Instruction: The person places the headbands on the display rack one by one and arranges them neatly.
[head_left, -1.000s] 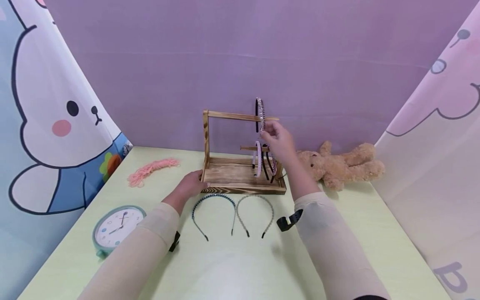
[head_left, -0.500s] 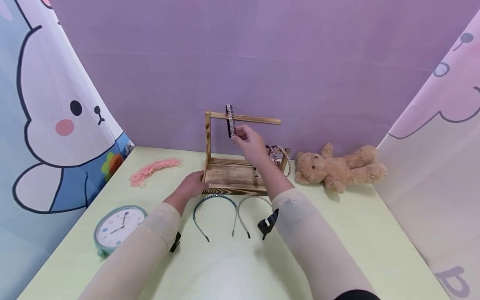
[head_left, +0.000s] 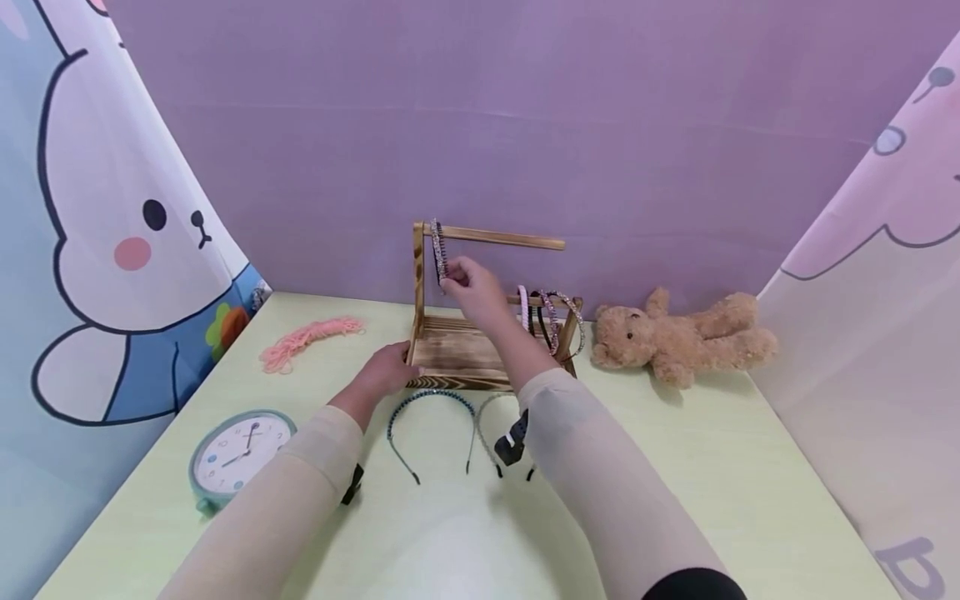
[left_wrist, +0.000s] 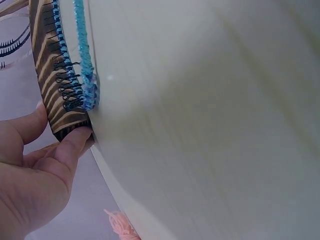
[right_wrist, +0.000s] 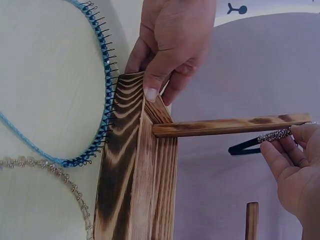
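The left hand [head_left: 386, 369] grips the left end of the rack [head_left: 450, 357]. A blue headband [head_left: 433, 392] lies just in front on the surface [head_left: 450, 542]. The right hand [head_left: 477, 292] pinches a sparkly headband [head_left: 439, 252], apparently looped over the left end of the upper bar [head_left: 498, 237], so not yet released. A pale headband [right_wrist: 76, 191] also seems left to do. Rightward, several hung headbands [head_left: 523, 310] look done on the lower bar [head_left: 513, 299]. The left wrist view shows wire loops [left_wrist: 72, 97] on the blue headband, indistinct from the head; only the head view shows the hung group clearly.
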